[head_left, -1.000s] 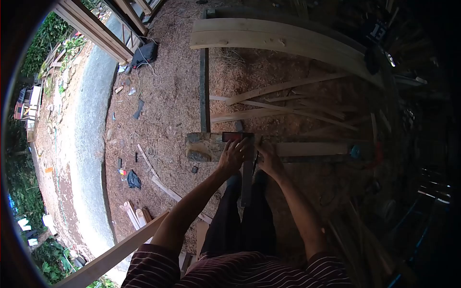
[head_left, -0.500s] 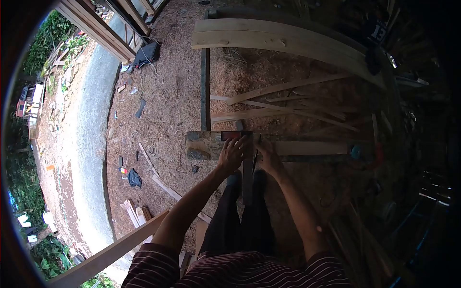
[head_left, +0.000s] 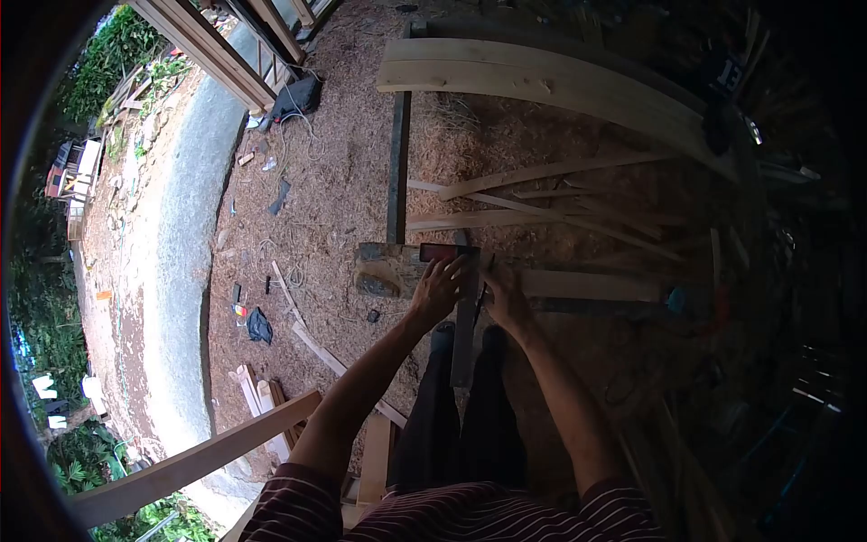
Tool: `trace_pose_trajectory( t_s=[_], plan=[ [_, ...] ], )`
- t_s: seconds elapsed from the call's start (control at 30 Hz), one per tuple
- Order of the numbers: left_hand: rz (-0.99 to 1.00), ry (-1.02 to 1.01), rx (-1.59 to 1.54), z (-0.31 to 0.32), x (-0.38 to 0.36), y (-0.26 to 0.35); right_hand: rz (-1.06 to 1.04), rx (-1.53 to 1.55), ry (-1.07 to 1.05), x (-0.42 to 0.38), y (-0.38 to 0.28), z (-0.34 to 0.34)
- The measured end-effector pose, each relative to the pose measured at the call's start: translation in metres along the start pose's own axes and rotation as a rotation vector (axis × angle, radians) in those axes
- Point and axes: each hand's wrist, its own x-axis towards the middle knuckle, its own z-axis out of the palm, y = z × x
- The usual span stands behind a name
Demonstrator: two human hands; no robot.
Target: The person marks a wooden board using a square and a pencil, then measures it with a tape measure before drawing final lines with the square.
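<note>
My left hand (head_left: 439, 287) lies over the near side of the workbench beam (head_left: 368, 253), its fingers stretched out and apart. Its fingertips touch a dark reddish rectangular piece (head_left: 437, 252) on the beam. A narrow flat grey strip (head_left: 463, 348) runs from beside these fingers toward my body and juts past the beam's near edge. Just right of the strip, my right hand (head_left: 508, 298) is closed, fingers curled near the strip's edge. Shadow hides what, if anything, those fingers hold.
A pale board (head_left: 591, 285) lies along the beam to the right. Wide planks (head_left: 542, 72) span the far side, with loose thin strips (head_left: 542, 203) on the shavings below. At lower left a long timber (head_left: 208, 456) slants past my left arm. My feet stand close to the beam.
The whole view has shifted slightly to the right as my head moved. Both hands stay by the strip; my right hand looks little changed, and the strip's near end tilts slightly left.
</note>
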Motion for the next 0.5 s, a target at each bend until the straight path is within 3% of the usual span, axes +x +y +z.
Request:
trace_pose_trajectory(
  t_s=[0.5],
  plan=[
    [-0.004, 0.075, -0.043, 0.0023, -0.0045, 0.0032, -0.044, 0.070, 0.052, 0.0008, -0.0005, -0.0011]
  ],
)
